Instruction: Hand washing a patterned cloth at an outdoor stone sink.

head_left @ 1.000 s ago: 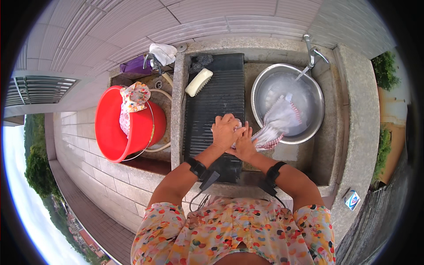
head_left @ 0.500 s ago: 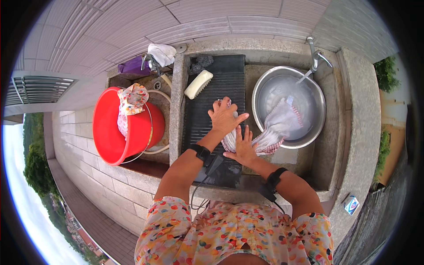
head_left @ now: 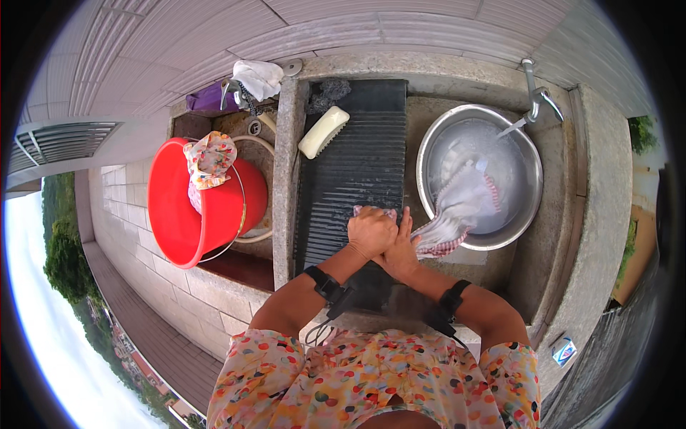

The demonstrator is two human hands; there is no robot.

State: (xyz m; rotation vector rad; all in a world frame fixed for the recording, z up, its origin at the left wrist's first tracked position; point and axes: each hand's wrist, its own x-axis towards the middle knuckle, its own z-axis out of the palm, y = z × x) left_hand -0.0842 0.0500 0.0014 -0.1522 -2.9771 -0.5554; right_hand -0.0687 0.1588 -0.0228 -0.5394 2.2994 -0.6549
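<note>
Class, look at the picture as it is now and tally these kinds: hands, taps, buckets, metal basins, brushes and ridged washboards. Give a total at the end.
Hands: 2 (left hand, right hand)
Taps: 2 (left tap, right tap)
Buckets: 1 (red bucket)
Metal basins: 1 (round basin)
Brushes: 1 (white brush)
Ridged washboards: 1 (dark washboard)
Total: 8

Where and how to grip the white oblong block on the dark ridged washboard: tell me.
Probably grip the white block by the middle of its long sides, from above, with the nearer left hand once off the red-edged white cloth. The block lies diagonally on the washboard, and nothing presses against those sides.
</note>
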